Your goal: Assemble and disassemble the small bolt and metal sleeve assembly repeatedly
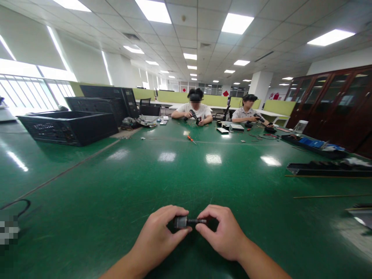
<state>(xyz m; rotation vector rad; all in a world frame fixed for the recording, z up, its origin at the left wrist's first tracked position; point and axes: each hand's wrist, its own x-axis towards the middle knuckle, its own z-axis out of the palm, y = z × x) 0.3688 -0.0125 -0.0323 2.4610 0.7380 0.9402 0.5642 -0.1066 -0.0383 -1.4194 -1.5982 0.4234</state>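
Note:
Just above the near part of the green table, I hold a small dark part with a shaft (181,222); its exact kind I cannot make out. Its thick, blocky grey-black body sits between the thumb and fingers of my left hand (158,234). A thin ridged shaft points right from that body. Thumb and fingertips of my right hand (223,230) pinch the shaft's far end, partly hiding it. Both hands are closed on the same piece, which lies roughly level.
Black computer cases (69,128) stand at the left. An orange screwdriver (190,139) lies mid-table. Black trays (328,168) are at the right, near thin rods. Two people (193,110) across the table handle dark tools, with boxes (236,127) between them.

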